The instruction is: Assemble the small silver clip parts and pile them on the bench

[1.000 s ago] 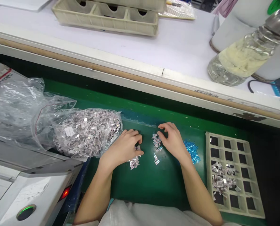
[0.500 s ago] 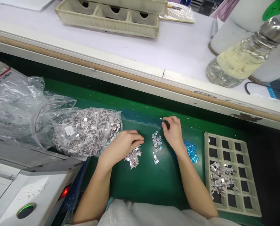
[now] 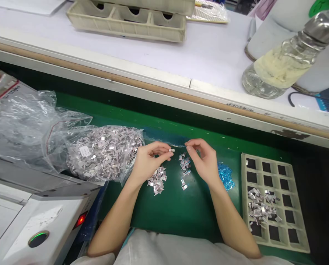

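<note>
My left hand (image 3: pixel 152 159) pinches a small silvery metal piece (image 3: pixel 172 150) between thumb and fingertips, raised over the green mat (image 3: pixel 175 217). Facing it, my right hand (image 3: pixel 203 159) has its thumb and index fingertips pressed together; whatever they hold is too small to make out. Below my left hand lies a heap of the same metal pieces (image 3: pixel 157 181). A smaller group of pieces (image 3: pixel 184 163) is scattered between the hands. Small blue pieces (image 3: pixel 226 176) are piled just right of my right wrist. A blue translucent strip (image 3: pixel 164 137) lies behind the hands.
A clear bag full of metal pieces (image 3: pixel 106 152) lies at left, above a grey machine (image 3: pixel 56 221). At right is a compartment tray (image 3: pixel 287 232) with loose metal pieces in it. A shelf (image 3: pixel 142 59) behind carries another divided tray (image 3: pixel 125 27) and a glass bottle (image 3: pixel 277 70).
My left hand has risen from the heap with a metal piece in its fingertips. My right hand has turned toward it, and a dark object at its fingers no longer shows.
</note>
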`<state>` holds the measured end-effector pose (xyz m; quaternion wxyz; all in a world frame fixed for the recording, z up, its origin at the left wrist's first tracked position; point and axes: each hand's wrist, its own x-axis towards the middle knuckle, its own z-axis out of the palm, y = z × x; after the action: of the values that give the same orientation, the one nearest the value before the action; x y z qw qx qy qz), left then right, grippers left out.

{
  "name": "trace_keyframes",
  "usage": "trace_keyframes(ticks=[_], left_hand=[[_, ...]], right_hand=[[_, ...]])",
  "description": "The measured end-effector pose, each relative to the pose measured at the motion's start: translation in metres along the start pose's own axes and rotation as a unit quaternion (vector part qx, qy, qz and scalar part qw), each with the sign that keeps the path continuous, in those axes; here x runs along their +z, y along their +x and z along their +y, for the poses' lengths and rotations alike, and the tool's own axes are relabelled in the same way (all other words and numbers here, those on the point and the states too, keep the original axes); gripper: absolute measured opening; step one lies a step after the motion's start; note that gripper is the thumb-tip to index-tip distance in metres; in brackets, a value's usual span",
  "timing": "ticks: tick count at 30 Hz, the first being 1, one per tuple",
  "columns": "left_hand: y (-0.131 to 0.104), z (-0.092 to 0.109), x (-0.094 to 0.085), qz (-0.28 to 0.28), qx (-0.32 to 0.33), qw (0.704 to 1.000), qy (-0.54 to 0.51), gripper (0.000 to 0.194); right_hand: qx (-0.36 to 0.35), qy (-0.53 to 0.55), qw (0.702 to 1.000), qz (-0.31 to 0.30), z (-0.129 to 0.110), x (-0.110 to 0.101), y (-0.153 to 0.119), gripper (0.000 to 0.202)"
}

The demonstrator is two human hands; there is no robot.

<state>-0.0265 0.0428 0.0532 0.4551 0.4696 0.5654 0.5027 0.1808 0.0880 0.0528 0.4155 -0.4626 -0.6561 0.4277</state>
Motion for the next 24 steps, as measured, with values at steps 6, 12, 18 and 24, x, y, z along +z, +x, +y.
trace_keyframes(ticks=[6, 12, 18, 24], left_hand=[[0.0, -0.006, 0.006, 0.007, -0.008, 1.0, -0.022, 0.015], [0.001, -0.012, 0.008, -0.015, -0.02, 0.999, -0.03, 0.019], [-0.001, -0.009, 0.01, -0.039, -0.038, 0.997, -0.046, 0.021], [-0.002, -0.01, 0.008, -0.062, -0.021, 0.998, 0.007, 0.018]], right_hand=[[0.01, 0.053, 0.998, -0.03, -0.015, 0.015, -0.011, 0.007], [0.007, 0.06, 0.998, -0.019, -0.011, 0.017, -0.011, 0.007], [-0.048, -0.023, 0.998, -0.028, -0.014, 0.015, -0.01, 0.01], [-0.069, -0.082, 0.991, -0.082, -0.012, 0.009, -0.005, 0.012]])
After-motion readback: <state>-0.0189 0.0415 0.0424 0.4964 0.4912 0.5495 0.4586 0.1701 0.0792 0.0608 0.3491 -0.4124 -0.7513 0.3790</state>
